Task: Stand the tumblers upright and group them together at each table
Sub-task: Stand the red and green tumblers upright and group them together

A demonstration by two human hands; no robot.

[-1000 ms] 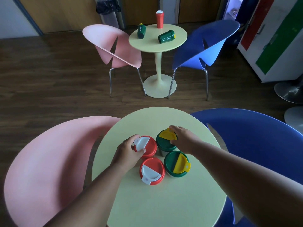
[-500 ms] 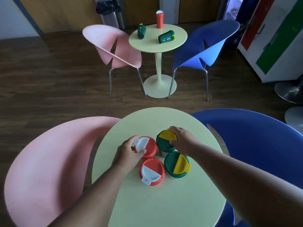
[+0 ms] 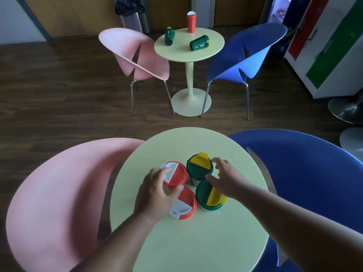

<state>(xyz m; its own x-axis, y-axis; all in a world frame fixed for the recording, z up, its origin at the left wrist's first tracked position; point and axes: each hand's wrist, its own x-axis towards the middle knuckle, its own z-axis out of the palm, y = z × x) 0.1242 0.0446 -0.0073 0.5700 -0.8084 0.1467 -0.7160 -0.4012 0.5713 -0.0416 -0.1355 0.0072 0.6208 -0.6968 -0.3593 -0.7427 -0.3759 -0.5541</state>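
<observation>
Four tumblers stand upright in a tight cluster on the near round table (image 3: 196, 242). Two are red with white flaps, one farther (image 3: 176, 174) and one nearer (image 3: 186, 205). Two are green with yellow flaps, one farther (image 3: 199, 167) and one nearer (image 3: 210, 197). My left hand (image 3: 155, 193), blurred, curls round the left side of the farther red tumbler. My right hand (image 3: 225, 177) hovers with spread fingers beside the green pair, holding nothing. On the far table (image 3: 188, 54) a red tumbler (image 3: 191, 22) stands upright, and two green tumblers, left (image 3: 169, 36) and right (image 3: 199, 43), lie on their sides.
A pink chair (image 3: 59, 193) and a blue chair (image 3: 304, 163) flank the near table. Another pink chair (image 3: 137, 54) and blue chair (image 3: 245, 55) flank the far one, with wooden floor between the tables. A bin (image 3: 129, 14) stands at the back, and a coloured cabinet (image 3: 334, 46) at the right.
My right hand has let go of the farther green tumbler and lifted off it, fingers spread. My left hand has slid slightly back toward me on the red tumbler.
</observation>
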